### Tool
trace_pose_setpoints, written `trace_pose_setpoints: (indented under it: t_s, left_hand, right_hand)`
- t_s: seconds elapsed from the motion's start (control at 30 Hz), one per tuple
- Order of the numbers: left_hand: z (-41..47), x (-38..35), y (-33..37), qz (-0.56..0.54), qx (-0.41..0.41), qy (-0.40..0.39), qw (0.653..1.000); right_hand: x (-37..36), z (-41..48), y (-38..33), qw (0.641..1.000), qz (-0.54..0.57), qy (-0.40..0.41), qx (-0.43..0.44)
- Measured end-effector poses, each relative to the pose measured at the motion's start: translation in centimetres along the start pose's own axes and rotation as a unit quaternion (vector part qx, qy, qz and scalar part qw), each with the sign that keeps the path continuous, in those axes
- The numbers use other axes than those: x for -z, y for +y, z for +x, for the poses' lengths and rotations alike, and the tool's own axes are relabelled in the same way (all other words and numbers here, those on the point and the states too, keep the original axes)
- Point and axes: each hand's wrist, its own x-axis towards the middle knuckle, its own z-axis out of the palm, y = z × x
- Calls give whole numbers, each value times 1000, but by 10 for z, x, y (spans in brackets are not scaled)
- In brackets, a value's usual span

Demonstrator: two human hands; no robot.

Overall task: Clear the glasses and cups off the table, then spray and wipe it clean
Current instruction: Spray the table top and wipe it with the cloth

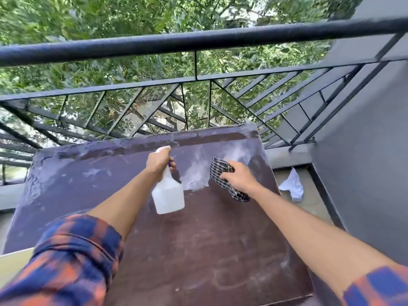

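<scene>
A dark brown table [209, 244] fills the middle of the view, wet and glossy across its far and left parts. My left hand [159, 161] grips the neck of a white spray bottle [168, 194], held above the table centre with its nozzle aimed at the far edge. My right hand [239, 176] presses a black-and-white checked cloth [220, 173] flat on the far right part of the tabletop. No glasses or cups show on the table.
A black metal railing [198, 40] runs just beyond the table's far edge, with trees behind it. A grey wall [364, 173] stands to the right. A crumpled white paper [292, 186] lies on the balcony floor right of the table.
</scene>
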Motion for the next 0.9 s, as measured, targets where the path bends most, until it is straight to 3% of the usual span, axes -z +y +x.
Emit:
trace_pose_setpoints:
  t_s: [0.9]
  left_hand:
    - [-79,-191,-4,14,-21,-104,994]
  right_hand:
    - [77,-12,120,997,43,63,-27]
